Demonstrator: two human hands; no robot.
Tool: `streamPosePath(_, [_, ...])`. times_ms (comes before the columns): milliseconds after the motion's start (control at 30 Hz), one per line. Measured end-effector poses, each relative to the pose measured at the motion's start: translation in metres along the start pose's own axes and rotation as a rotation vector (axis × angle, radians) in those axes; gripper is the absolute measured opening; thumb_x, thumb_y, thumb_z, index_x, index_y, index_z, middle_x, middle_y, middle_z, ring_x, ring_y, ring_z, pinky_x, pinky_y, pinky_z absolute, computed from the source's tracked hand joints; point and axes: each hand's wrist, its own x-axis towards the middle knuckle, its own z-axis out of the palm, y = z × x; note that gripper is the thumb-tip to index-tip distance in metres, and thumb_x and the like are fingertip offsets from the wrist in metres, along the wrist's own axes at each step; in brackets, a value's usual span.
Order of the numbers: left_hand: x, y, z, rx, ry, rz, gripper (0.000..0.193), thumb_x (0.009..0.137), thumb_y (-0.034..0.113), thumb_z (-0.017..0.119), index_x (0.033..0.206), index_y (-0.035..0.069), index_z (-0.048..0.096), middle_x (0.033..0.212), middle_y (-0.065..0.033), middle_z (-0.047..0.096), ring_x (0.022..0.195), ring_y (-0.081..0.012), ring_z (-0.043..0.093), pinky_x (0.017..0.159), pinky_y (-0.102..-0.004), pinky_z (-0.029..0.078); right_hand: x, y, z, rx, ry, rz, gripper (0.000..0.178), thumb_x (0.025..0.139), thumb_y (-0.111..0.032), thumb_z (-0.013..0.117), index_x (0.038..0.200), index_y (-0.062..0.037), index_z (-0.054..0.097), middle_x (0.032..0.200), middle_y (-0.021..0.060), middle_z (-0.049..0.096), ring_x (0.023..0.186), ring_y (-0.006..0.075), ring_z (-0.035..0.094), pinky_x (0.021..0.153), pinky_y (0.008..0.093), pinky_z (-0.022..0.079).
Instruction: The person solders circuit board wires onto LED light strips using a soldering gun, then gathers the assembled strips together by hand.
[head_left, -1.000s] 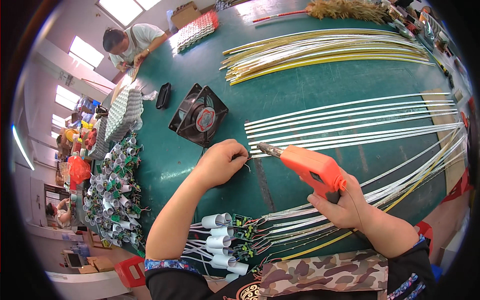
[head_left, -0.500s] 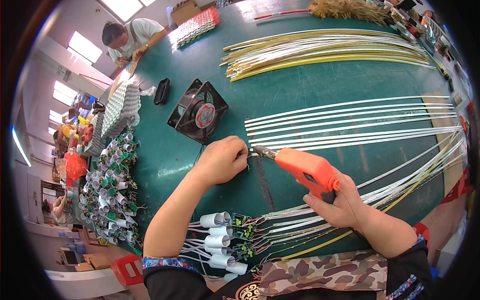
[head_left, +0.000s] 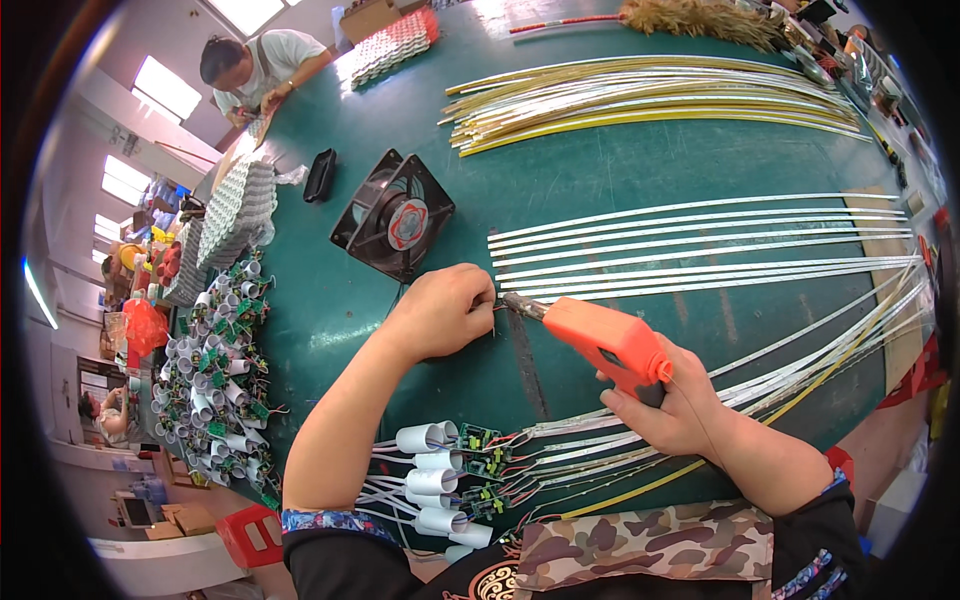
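Note:
My right hand is wrapped round the grip of an orange soldering gun, a thin strand running down from its rear. The gun's dark metal tip points left, touching or almost touching the near end of the lowest white LED strip in the row. My left hand is closed in a pinch right beside that tip; a thin wire shows at its fingertips, mostly hidden by the fingers. Just beyond the left hand stands a black square fan.
White cups with green circuit boards lie wired to strips nearest me. A heap of similar cups is at left. A bundle of yellow and white strips lies at the far side. Another person works at the far left table edge.
The soldering gun and both hands have shifted only slightly, the tip staying by the strip end. The other person has raised their head a little.

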Motion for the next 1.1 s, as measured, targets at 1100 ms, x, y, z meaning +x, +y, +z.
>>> streamPosePath(1100, [-0.002,0.011,-0.014,-0.015,-0.077,-0.069,0.012,0.081,0.013,0.066,0.089,0.004,0.065,0.092,-0.0111,0.063,0.083,-0.0319,0.063,0.074,-0.0408,0.051,-0.005,-0.009,-0.014,0.015,0.054,0.024,0.059,0.085,-0.012,0.074,0.136,-0.0003,0.049,0.102,0.0138,0.064,0.081,0.0256,0.064,0.077,0.035,0.052])
